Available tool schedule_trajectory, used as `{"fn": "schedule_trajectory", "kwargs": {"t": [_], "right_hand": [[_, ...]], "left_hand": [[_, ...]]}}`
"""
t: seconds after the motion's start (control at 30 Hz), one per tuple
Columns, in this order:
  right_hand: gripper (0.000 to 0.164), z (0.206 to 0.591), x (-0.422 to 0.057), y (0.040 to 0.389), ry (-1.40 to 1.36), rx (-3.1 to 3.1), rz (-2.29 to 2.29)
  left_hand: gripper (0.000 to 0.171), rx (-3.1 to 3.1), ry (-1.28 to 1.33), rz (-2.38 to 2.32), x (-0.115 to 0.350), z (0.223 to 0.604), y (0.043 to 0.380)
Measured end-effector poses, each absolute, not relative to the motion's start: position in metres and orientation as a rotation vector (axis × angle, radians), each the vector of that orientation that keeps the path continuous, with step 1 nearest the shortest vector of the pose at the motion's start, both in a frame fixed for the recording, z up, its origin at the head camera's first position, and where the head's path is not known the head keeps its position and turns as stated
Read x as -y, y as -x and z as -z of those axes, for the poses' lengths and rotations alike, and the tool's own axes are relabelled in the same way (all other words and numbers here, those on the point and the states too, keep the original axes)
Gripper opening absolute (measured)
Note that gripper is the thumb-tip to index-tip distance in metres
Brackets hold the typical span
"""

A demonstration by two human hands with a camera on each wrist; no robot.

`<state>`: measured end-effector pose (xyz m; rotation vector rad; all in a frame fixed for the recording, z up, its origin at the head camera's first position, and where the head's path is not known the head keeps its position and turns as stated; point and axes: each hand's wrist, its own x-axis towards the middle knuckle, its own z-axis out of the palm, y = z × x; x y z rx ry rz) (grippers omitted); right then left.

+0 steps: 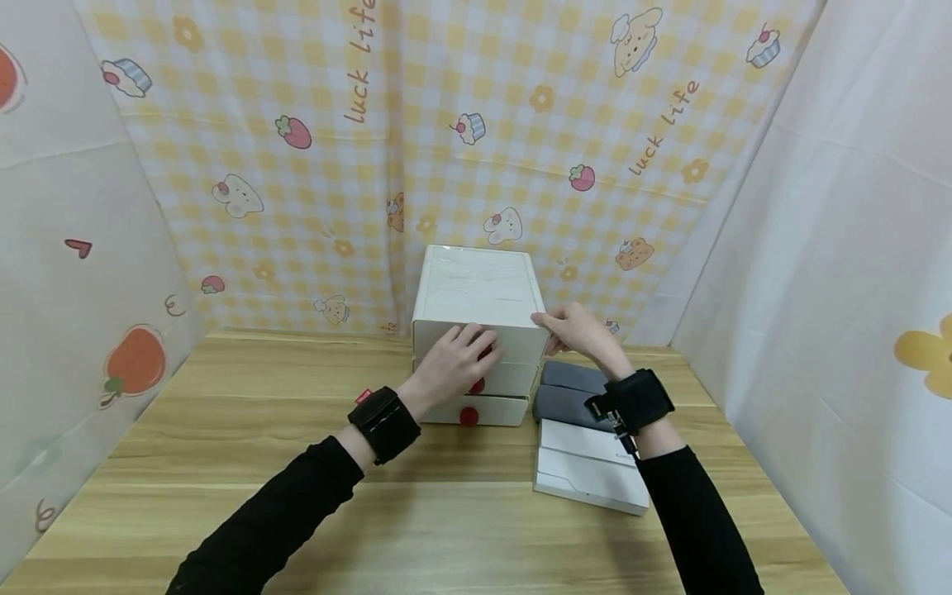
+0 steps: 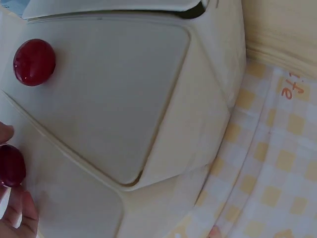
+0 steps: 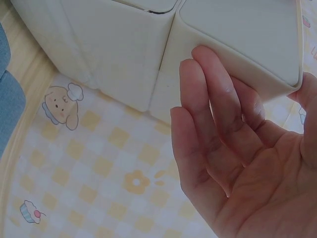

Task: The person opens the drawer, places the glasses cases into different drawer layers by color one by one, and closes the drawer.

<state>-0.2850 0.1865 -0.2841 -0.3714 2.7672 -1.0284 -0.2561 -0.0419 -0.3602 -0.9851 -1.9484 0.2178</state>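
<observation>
A white drawer cabinet with red knobs stands at the back of the table. My left hand is at its front, and in the left wrist view the fingers pinch the dark red upper knob. The middle drawer's knob is uncovered, as is the lowest knob. A dark gap shows at one corner of the lowest drawer. My right hand touches the cabinet's right upper edge, its thumb at the front corner and its loosely bent fingers along the side wall.
To the right of the cabinet lie a dark grey case and a flat white box, partly behind the right wrist. A small red tag shows beside the left wrist. Patterned cloth hangs close behind the cabinet.
</observation>
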Motion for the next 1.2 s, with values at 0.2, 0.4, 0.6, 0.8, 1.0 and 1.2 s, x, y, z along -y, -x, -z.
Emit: {"fn": "schedule_trajectory", "kwargs": {"t": [0.2,0.4,0.6,0.8,1.0,1.2], "right_hand": [[0.044,0.284,-0.187,0.285,0.373,-2.768,1.026],[0.044,0.285,-0.187,0.285,0.390,-2.766,1.034],[0.044,0.286,-0.187,0.286,0.385,-2.766,1.035],[0.045,0.285,-0.187,0.286,0.374,-2.766,1.034],[0.045,0.286,-0.186,0.286,0.374,-2.773,1.034],[0.045,0.286,-0.186,0.286,0.361,-2.776,1.033]], "left_hand": [[0.021,1.964,0.972,-0.077,0.050,0.360,0.256],[0.019,1.958,0.936,0.057,0.063,0.351,0.255],[0.013,1.963,0.795,0.289,0.077,0.339,0.257],[0.017,2.083,0.624,0.557,0.089,0.323,0.257],[0.027,2.328,0.424,0.645,0.100,0.309,0.255],[0.038,2.555,0.334,0.628,0.107,0.305,0.256]]}}
